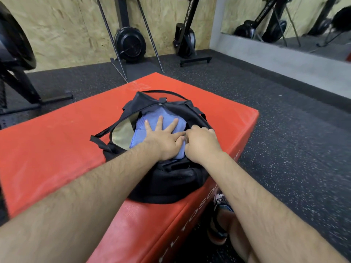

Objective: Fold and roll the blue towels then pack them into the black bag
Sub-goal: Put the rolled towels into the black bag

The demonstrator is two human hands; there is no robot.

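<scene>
Blue towels (152,116) inside black bag (171,179).
Left hand (163,141) spread flat on them; right hand (201,143) curled, gripping bag rim.

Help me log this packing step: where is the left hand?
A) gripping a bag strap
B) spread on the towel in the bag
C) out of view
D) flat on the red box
B: the left hand lies with fingers spread on the towel inside the open bag.
</scene>
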